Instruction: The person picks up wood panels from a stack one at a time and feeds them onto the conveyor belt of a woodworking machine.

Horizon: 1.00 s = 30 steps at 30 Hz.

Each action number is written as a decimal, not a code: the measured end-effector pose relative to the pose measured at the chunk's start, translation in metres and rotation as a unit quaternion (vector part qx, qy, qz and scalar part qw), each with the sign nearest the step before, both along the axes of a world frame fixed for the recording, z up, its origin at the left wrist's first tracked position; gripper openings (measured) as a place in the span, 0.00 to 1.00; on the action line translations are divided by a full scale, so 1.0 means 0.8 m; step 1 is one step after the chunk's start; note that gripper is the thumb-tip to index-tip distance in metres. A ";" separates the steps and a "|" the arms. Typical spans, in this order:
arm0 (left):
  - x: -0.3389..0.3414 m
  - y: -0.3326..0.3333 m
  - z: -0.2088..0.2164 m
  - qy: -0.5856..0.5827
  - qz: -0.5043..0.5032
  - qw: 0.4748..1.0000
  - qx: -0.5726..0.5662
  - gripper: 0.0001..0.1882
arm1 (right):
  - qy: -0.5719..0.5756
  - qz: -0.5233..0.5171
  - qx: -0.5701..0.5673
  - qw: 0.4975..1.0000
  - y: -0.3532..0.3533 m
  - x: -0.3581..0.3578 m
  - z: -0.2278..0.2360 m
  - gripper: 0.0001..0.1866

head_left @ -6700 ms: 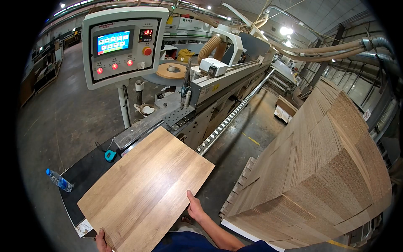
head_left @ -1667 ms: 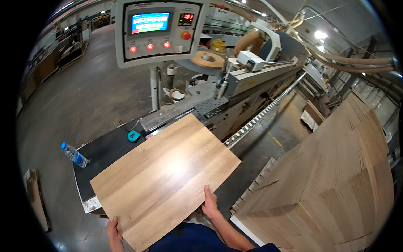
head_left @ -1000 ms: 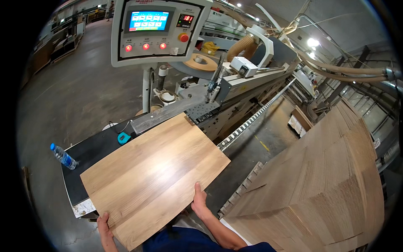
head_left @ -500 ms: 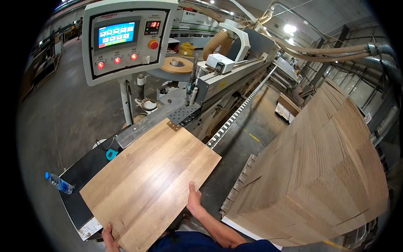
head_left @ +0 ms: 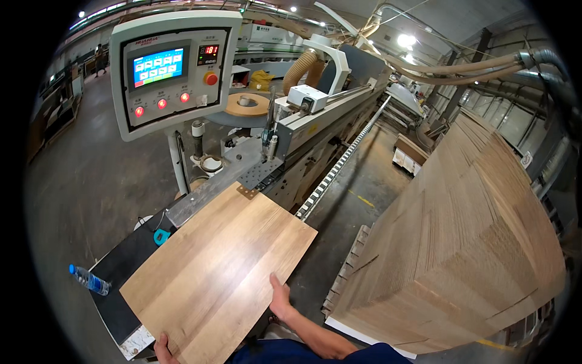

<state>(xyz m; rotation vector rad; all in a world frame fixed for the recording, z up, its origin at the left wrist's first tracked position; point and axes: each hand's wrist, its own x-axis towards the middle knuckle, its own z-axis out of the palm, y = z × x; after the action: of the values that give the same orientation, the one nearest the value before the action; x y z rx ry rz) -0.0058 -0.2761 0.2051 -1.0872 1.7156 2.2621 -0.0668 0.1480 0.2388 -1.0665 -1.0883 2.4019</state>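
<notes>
In the head view, my left hand grips the board at its lower left edge, thumb on the top face; the rest of that hand is mostly cut off by the lower rim. My right hand grasps the near right edge, thumb laid on top, its fingers hidden underneath. The board slants in front of me, wood-grained face up, its left side over the black bench and its far corner at the holed plate of the machine. I cannot tell how much of its weight the bench bears.

Just beyond the board's upper left edge lies a teal tape measure; a blue-capped bottle stands near the bench's outer edge. The rail runs away from near the board's right corner, along the machine's side. Ahead on my left stands the control panel, its screen and three red buttons lit, with a tan reel behind it to the right. On my right, well apart from the board, a tall stack of panels sits on a pallet.
</notes>
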 end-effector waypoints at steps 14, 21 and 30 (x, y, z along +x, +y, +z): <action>-0.006 0.032 0.036 -0.005 -0.001 1.000 0.014 0.26 | -0.030 -0.033 0.040 0.998 0.004 -0.013 0.009 0.26; -0.046 0.120 0.061 0.070 0.055 0.986 0.138 0.23 | -0.015 -0.051 -0.016 0.998 0.065 -0.044 0.024 0.24; -0.081 0.196 0.115 0.042 0.066 0.991 0.110 0.22 | -0.036 -0.058 0.027 0.997 0.109 -0.076 0.030 0.24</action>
<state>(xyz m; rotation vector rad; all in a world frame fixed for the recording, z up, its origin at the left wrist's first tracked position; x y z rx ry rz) -0.0703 -0.1190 0.2969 -1.1015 1.4143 2.5388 -0.1276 0.2348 0.2628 -1.1717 -1.0764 2.2485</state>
